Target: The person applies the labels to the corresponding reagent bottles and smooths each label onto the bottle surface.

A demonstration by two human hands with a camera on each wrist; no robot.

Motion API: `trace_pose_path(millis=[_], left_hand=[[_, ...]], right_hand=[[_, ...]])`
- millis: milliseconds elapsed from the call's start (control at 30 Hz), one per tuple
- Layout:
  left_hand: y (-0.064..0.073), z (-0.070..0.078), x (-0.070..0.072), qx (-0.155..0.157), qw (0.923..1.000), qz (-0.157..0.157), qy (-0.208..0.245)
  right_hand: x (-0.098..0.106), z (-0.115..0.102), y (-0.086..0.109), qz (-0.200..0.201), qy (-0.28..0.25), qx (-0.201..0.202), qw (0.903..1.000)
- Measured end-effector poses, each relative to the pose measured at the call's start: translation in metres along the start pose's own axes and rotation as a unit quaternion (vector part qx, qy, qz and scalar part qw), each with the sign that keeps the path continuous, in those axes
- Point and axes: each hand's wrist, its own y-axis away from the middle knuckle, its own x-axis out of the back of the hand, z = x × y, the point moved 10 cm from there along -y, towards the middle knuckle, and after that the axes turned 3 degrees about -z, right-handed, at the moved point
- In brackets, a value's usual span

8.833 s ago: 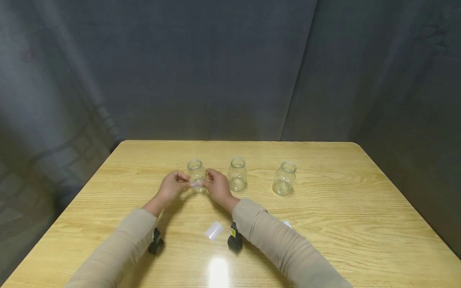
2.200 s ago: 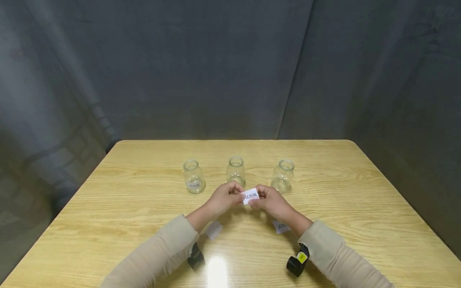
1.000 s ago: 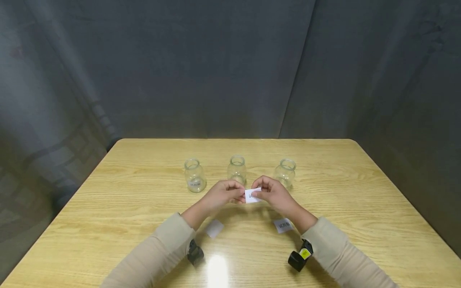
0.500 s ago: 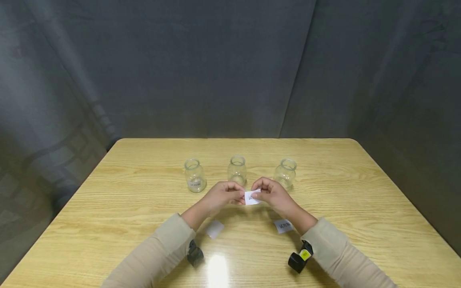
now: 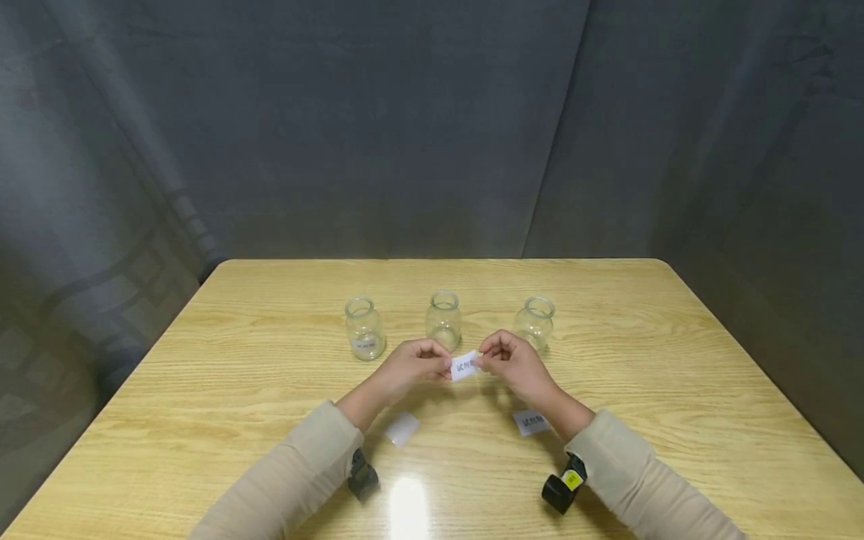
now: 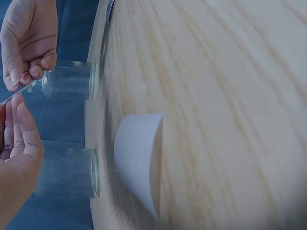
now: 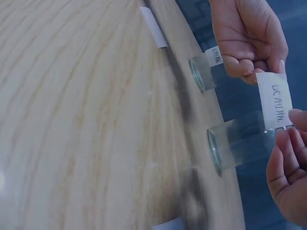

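Between my two hands, above the table in front of the jars, is a small white label (image 5: 462, 367) with dark handwritten characters. My left hand (image 5: 409, 367) pinches its left edge. Thumb and fingertips of my right hand (image 5: 518, 369) grip the opposite edge, covering the last of the writing. The right wrist view shows the label's face (image 7: 275, 98) turned toward that camera. Just beyond stands a clear glass jar (image 5: 443, 319), bare of any label. To its left, another glass jar (image 5: 363, 319) carries a similar written label (image 5: 365, 344) low on its front.
A third glass jar (image 5: 535, 316) stands at the right, partly behind my right hand. Another written label (image 5: 529, 422) lies near my right wrist. A blank white piece of paper (image 5: 402, 430) lies by my left forearm, curled up in the left wrist view.
Earlier, both hands were at the left jar, which now bears a label. They have since moved right with another label. Lately the right thumb has shifted toward its edge, uncovering more writing.
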Motion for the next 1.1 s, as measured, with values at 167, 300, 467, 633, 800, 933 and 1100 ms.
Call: trace_pose_path(millis=[167, 300, 467, 633, 800, 933, 1100], left_hand=[[-0.002, 0.000, 0.000, -0.003, 1.0000, -0.002, 0.005], [-0.003, 0.001, -0.003, -0.010, 0.9999, -0.010, 0.000], [-0.002, -0.001, -0.008, -0.004, 0.9999, -0.016, 0.003], [-0.001, -0.003, -0.012, 0.002, 0.9998, -0.018, 0.009], [-0.001, -0.004, -0.013, 0.004, 0.9998, -0.018, -0.012], [-0.002, -0.007, -0.011, 0.008, 0.9995, -0.010, -0.027], [-0.002, -0.010, -0.009, 0.010, 0.9994, 0.000, -0.032]], right_hand=[[-0.010, 0.002, 0.000, -0.035, 0.015, 0.005, 0.9993], [-0.022, 0.000, 0.001, -0.072, 0.013, 0.018, 0.9971], [-0.028, 0.000, 0.004, -0.086, 0.014, 0.018, 0.9961], [-0.031, 0.003, 0.005, -0.088, 0.019, 0.013, 0.9958], [-0.032, 0.003, 0.007, -0.090, 0.023, 0.013, 0.9956], [-0.032, 0.005, 0.007, -0.088, 0.032, 0.017, 0.9955], [-0.031, 0.006, 0.008, -0.086, 0.016, 0.020, 0.9960]])
